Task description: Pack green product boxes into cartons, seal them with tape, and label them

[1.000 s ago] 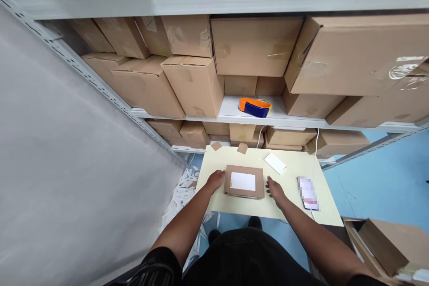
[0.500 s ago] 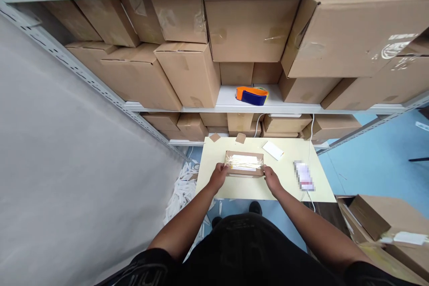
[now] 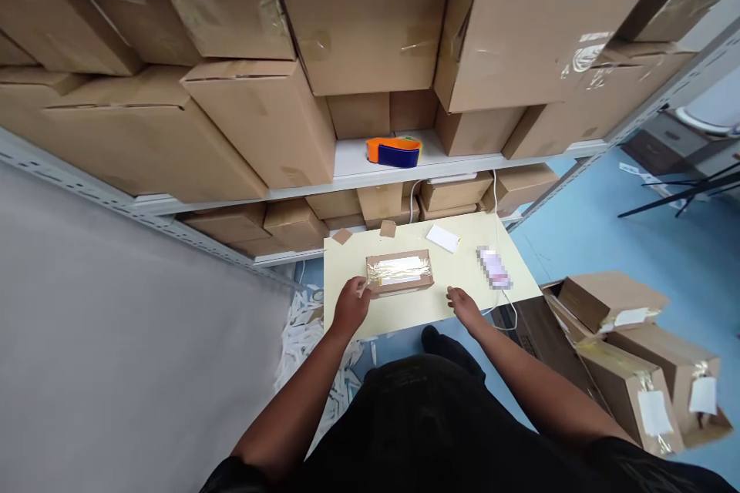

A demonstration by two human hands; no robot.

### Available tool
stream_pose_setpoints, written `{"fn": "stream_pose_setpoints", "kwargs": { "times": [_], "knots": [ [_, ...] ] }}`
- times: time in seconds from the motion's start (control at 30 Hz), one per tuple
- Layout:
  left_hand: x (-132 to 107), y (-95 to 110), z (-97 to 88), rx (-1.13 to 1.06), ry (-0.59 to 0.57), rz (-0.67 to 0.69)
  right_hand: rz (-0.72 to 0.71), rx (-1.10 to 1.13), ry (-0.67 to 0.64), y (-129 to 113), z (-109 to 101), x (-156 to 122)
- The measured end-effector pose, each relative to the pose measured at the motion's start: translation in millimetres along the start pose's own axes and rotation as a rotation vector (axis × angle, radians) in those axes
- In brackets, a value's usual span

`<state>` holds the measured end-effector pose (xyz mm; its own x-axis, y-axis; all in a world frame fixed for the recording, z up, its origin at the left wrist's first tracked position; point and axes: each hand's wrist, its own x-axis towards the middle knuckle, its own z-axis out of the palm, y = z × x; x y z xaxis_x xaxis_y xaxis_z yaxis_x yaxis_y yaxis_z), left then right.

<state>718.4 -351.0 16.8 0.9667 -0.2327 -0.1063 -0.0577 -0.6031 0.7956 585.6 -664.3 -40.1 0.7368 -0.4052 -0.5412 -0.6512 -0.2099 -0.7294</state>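
Observation:
A small brown cardboard parcel (image 3: pixel 400 273) with a white label under shiny clear tape lies on a pale yellow table (image 3: pixel 405 312). My left hand (image 3: pixel 351 303) touches the parcel's left end with its fingers curled. My right hand (image 3: pixel 462 306) hovers over the table just right of the parcel, apart from it, fingers loosely spread and holding nothing.
A white card (image 3: pixel 442 238), a blurred phone (image 3: pixel 493 267) on a cable and two cardboard scraps (image 3: pixel 388 229) lie on the table. An orange and blue tape dispenser (image 3: pixel 395 152) sits on the shelf among stacked cartons. Taped boxes (image 3: pixel 627 373) stand at right; paper strips (image 3: pixel 304 327) litter the floor.
Both hands lifted the parcel and tipped it up, then set it down with the taped side up. My right hand has come off it. The view swung to the right.

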Motion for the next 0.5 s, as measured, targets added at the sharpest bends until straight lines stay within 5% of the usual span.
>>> {"fn": "stream_pose_setpoints", "kwargs": {
  "times": [0.13, 0.23, 0.33, 0.5],
  "knots": [
    [9.0, 51.4, 2.7, 0.169, -0.069, 0.371, 0.076, 0.048, -0.007, 30.1, -13.2, -13.1],
    [21.9, 98.8, 26.8, 0.283, -0.219, 0.467, 0.108, 0.014, -0.109, 45.4, -20.5, -5.5],
    [44.5, 137.3, 71.3, 0.369, -0.342, 0.458, 0.070, -0.015, -0.219, 47.8, -30.6, 15.0],
    [104.4, 174.8, 173.0, 0.549, -0.528, 0.295, -0.004, 0.003, -0.368, 33.1, -69.4, 52.8]
  ]
}}
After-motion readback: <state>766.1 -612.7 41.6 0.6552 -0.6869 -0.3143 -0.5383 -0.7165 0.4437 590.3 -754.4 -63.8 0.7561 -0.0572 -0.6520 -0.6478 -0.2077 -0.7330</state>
